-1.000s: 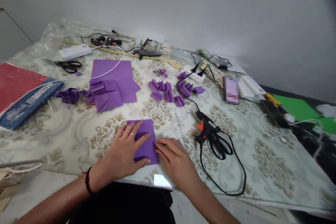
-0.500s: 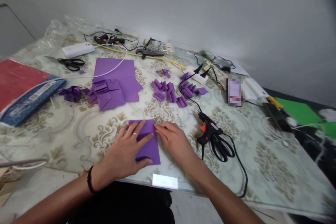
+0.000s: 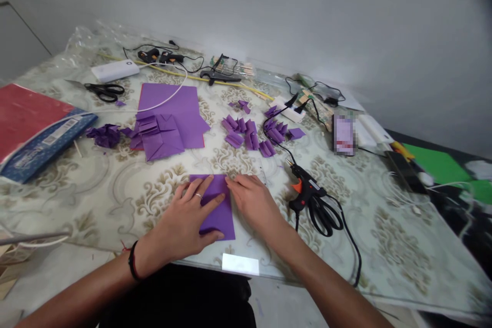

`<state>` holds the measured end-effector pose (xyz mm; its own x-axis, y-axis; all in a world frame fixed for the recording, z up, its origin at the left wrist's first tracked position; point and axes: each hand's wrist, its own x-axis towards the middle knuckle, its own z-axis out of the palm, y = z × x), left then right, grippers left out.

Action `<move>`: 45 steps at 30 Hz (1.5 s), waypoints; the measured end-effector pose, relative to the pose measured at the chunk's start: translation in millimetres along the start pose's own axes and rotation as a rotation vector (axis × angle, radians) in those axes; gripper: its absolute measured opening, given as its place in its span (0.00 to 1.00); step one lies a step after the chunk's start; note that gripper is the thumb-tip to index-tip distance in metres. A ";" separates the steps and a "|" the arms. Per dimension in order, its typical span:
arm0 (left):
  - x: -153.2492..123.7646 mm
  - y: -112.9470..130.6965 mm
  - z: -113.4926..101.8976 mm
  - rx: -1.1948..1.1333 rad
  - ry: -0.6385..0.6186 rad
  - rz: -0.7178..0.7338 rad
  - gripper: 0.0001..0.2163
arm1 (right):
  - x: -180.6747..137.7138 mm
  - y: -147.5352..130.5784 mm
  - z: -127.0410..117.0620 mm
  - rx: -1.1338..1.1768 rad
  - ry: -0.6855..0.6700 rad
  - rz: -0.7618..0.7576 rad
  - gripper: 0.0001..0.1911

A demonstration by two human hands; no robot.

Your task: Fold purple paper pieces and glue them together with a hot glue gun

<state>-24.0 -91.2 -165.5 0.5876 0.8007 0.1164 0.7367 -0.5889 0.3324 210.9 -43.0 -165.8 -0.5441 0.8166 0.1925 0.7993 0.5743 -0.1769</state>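
Note:
A purple sheet of paper (image 3: 223, 220) lies near the table's front edge. My left hand (image 3: 179, 220) rests flat on its left part with the fingers spread, holding nothing. At the sheet's upper right corner my right hand (image 3: 255, 202) has its thumb and fingers closed together on the paper's edge. Rolled purple paper pieces (image 3: 251, 136) are scattered beyond my hands. Farther left, a folded purple paper (image 3: 163, 138) lies partly over larger purple sheets (image 3: 169, 95).
A black glue gun (image 3: 305, 187) with its cord lies to the right, black scissor handles (image 3: 325, 215) beside it. Other scissors (image 3: 105, 91), a crumpled purple paper (image 3: 105, 136) and a red-and-blue packet (image 3: 46, 138) are at left. A phone (image 3: 344, 136) and power strip (image 3: 288, 110) stand behind.
The right hand's fingertips have shifted very slightly upward along the sheet's right edge. The left hand and the sheet stay in place.

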 end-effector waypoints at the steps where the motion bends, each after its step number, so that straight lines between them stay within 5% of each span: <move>1: 0.0 0.1 0.2 -0.003 0.003 -0.002 0.37 | -2.1 -2.0 -2.3 -0.006 -0.004 -0.011 0.11; 4: -0.2 0.6 0.8 -0.020 0.016 -0.018 0.37 | -8.8 -9.6 -9.6 -0.015 0.000 -0.042 0.04; 21: -1.9 0.6 2.5 -0.005 0.019 -0.025 0.36 | -52.1 -36.4 -30.2 0.003 0.021 -0.126 0.10; 35: 0.4 1.2 -7.0 -0.033 -0.062 -0.021 0.37 | -80.9 -53.4 -56.3 0.085 -0.149 -0.216 0.11; 41: -0.6 -11.3 -18.5 -0.164 -0.082 0.005 0.32 | -83.8 -58.2 -48.7 0.281 -0.045 -0.078 0.08; 45: -6.0 -22.3 -36.4 -0.212 -0.016 0.033 0.28 | -77.2 -61.8 -29.9 0.242 0.029 -0.003 0.27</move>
<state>-56.1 -78.9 -139.5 0.6166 0.7787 0.1164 0.6310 -0.5771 0.5185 211.2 -143.2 -140.9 -0.5360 0.8151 0.2200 0.7116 0.5764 -0.4018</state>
